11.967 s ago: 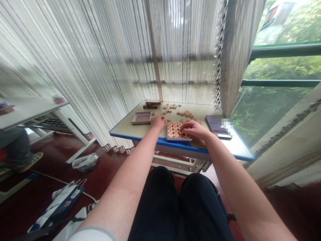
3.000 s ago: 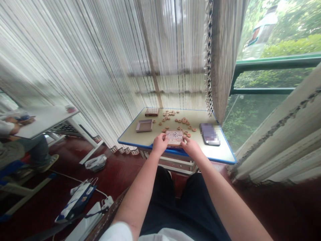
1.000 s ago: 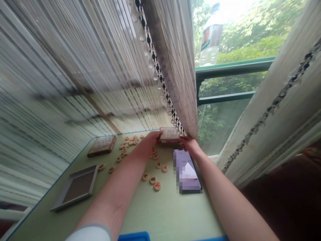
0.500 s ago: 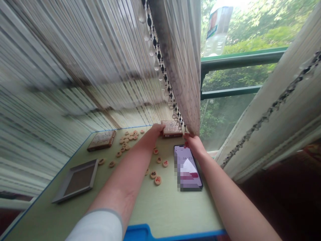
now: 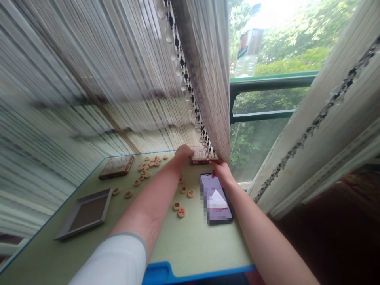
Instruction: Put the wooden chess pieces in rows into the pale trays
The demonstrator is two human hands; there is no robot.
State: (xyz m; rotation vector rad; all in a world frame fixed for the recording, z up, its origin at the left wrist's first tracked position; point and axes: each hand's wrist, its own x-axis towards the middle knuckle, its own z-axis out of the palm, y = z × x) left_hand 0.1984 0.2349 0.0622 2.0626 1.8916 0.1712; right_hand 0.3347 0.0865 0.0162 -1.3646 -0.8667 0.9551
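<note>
A Chinese chess box [image 5: 202, 154] with a pale printed top lies at the table's back edge, below the curtain's bead trim. My left hand [image 5: 184, 151] is closed on its left end, the far fingers hidden. At the box's right front corner is my right hand [image 5: 220, 170], with bent fingers gripping the edge. Just under that hand a phone [image 5: 218, 202] lies flat, showing a running timer. Round wooden Chinese chess pieces [image 5: 181, 213] with red or black characters lie loose around my left forearm, which covers part of the table.
A similar box [image 5: 116, 166] sits at the back left. In front of it stands a shallow grey tray [image 5: 108, 198]. String curtains [image 5: 219, 118] hang close to both hands. A plastic bottle [image 5: 247, 59] stands by the window rail [image 5: 273, 82].
My view has shifted slightly, so most things sit a little farther left. Both hands remain at the box, the right fingers now lying along its front edge. The phone timer has advanced.
</note>
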